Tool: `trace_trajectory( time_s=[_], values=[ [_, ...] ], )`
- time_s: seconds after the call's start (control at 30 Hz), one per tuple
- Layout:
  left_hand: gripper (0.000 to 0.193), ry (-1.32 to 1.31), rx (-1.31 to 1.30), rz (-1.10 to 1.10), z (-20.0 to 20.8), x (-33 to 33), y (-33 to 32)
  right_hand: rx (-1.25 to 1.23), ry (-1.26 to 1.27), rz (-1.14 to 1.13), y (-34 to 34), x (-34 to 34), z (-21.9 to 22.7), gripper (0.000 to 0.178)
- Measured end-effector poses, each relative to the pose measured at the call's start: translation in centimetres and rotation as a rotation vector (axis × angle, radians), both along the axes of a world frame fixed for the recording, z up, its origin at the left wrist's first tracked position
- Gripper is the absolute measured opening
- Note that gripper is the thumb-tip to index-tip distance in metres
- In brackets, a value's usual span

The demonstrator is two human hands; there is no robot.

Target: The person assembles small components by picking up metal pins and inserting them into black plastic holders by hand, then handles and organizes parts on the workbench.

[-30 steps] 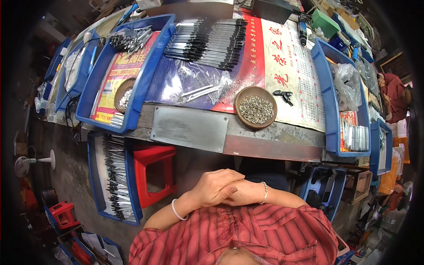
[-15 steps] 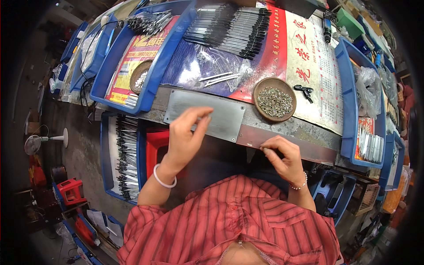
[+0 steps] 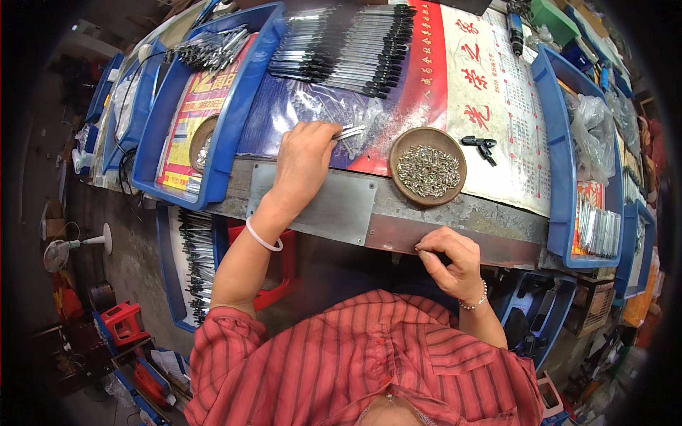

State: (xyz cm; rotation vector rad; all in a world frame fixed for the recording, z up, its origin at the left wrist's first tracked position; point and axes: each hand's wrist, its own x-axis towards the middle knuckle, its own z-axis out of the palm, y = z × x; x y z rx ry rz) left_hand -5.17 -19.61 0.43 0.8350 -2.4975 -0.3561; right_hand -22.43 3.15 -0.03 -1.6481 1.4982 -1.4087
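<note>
My left hand (image 3: 305, 160) reaches across the metal plate (image 3: 334, 206), fingers closed at the thin white rods (image 3: 352, 133). Its fingertips cover the near ends of these rods, which lie on a clear plastic sheet. My right hand (image 3: 455, 263) is at the table's front edge, thumb and forefinger pinched together. Anything between them is too small or hidden to make out. Between and beyond my hands, a round brown bowl (image 3: 428, 199) holds many small metal pieces (image 3: 426, 170). Small black clip-like parts (image 3: 482, 149) lie to the right of the bowl.
Rows of black-and-clear pens (image 3: 369, 53) lie at the back. Blue trays (image 3: 241, 99) flank the work area on the left; another blue tray (image 3: 558, 142) stands right, with plastic bags and silvery rods. Below the table are a pen-filled tray (image 3: 170, 263) and a red stool (image 3: 284, 266).
My left hand has moved forward from above the metal plate to the white rods. My right hand stays pinched at the table edge. The view has shifted slightly.
</note>
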Motion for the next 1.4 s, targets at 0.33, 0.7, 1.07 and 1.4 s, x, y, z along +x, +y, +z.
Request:
trace_trajectory(
  time_s=[0.33, 0.7, 1.07, 1.4],
  values=[
    [0.024, 0.071, 0.014, -0.099, 0.3, -0.7, 0.3, 0.023, -0.011, -0.007, 0.0, -0.2, 0.2, 0.005],
    [0.016, 0.177, 0.562, -0.511, -0.6, 3.1, 14.5, -0.002, -0.026, -0.003, 0.6, -0.1, 0.8, 0.006],
    [0.018, 0.226, 0.492, -0.29, -0.9, 5.9, 14.0, 0.03, -0.035, -0.064, 0.4, 0.6, 0.2, 0.003],
    [0.018, 0.224, 0.169, -0.112, 2.5, 1.7, 2.9, 0.015, -0.035, -0.072, 0.4, 0.8, 0.1, 0.003]
  ],
)
